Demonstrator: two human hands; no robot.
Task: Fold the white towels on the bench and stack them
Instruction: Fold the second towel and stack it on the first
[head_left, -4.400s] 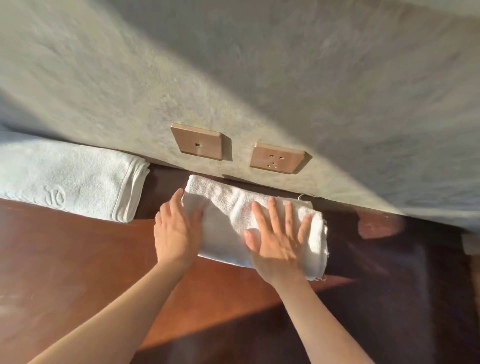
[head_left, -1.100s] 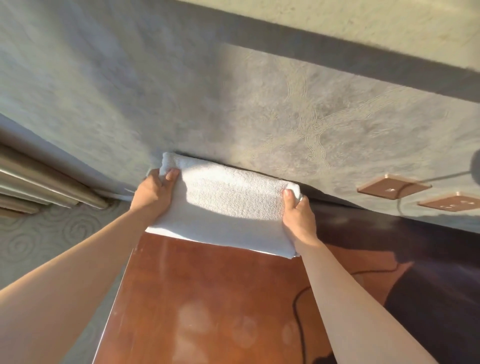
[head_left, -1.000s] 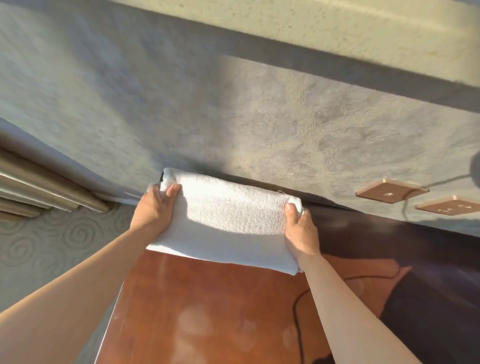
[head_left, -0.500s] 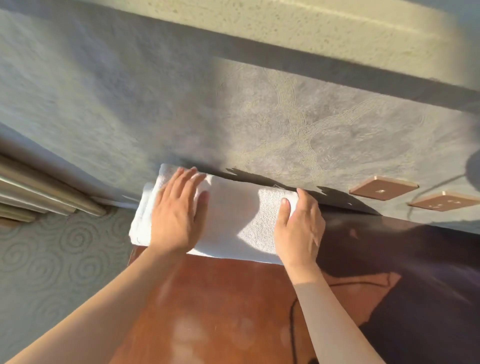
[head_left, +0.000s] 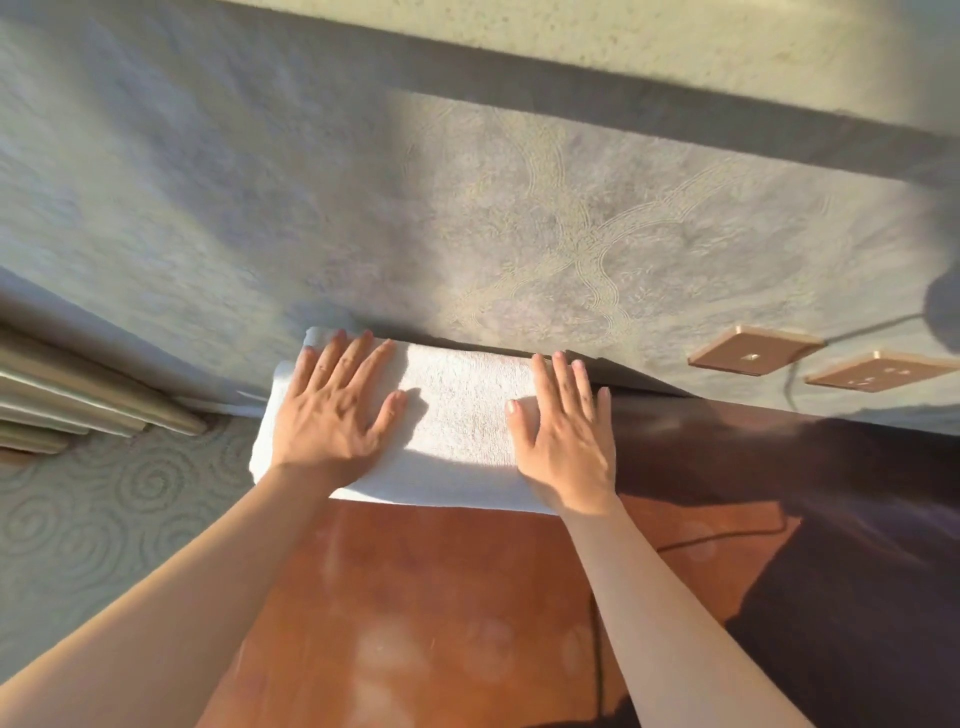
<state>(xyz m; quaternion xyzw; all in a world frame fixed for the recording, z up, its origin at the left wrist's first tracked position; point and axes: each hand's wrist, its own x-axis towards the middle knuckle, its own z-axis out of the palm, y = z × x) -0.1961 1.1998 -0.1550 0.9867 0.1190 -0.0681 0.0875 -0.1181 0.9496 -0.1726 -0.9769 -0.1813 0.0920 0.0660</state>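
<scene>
towel: folded white towel (head_left: 457, 421) lying on far left end of the table (head_left: 441, 597), back edge against the wall (head_left: 260, 182); left edge overhangs the table end above the carpet (head_left: 104, 519)
left hand: left hand (head_left: 332, 415) palm-down flat on towel's left part, fingers (head_left: 358, 358) spread, released, gripping nothing
right hand: right hand (head_left: 566, 441) palm-down on towel's right end, fingers extended, not clenched
wall plates: two copper socket plates (head_left: 753, 356) on wall, well right of towel
cable: thin dark cable (head_left: 597, 649) across table, near right forearm
</scene>
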